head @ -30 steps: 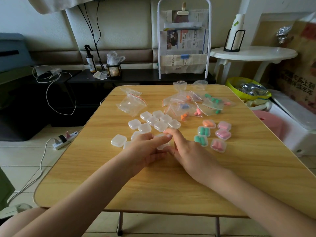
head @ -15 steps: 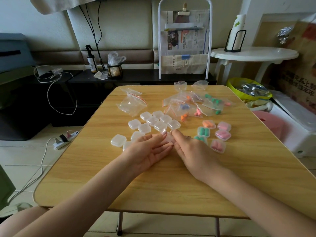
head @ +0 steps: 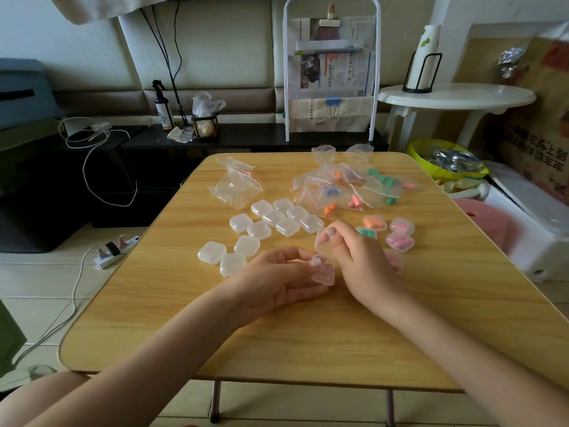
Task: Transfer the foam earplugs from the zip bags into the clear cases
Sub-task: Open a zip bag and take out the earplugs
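My left hand (head: 277,278) pinches the base of a small clear case (head: 324,275) just above the wooden table (head: 308,334). My right hand (head: 360,260) pinches the same case's lid and holds it raised, so the case stands open and looks empty. Several closed empty clear cases (head: 278,221) lie beyond my left hand. Filled cases (head: 400,240) with pink, orange and green earplugs sit right of my right hand, partly hidden by it. Zip bags with earplugs (head: 348,189) lie at the far right of the table.
Empty zip bags (head: 237,186) lie at the far left of the table. A white magazine rack (head: 331,72) stands behind the table. A white round side table (head: 455,97) and a yellow bowl (head: 446,161) are at the right. A power strip (head: 114,251) lies on the floor.
Both hands drew a clear case from the cluster toward me. The right hand has lifted its lid, so the case is now open.
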`<move>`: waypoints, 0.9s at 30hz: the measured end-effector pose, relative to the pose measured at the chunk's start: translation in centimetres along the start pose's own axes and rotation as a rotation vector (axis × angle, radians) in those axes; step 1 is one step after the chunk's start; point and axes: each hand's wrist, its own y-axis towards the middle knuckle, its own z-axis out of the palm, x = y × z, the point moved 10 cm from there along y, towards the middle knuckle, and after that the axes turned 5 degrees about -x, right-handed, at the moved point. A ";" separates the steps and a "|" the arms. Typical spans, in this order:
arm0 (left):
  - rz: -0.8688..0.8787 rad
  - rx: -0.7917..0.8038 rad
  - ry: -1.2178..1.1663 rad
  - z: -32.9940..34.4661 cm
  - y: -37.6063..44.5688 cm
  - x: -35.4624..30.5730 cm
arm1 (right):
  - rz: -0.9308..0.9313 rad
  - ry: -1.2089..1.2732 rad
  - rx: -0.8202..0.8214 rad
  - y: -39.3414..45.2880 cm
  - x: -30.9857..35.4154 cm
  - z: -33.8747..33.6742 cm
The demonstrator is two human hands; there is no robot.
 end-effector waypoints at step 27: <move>0.067 -0.098 -0.186 -1.1 0.8 -0.4 | 0.119 0.351 0.036 -0.7 0.0 0.9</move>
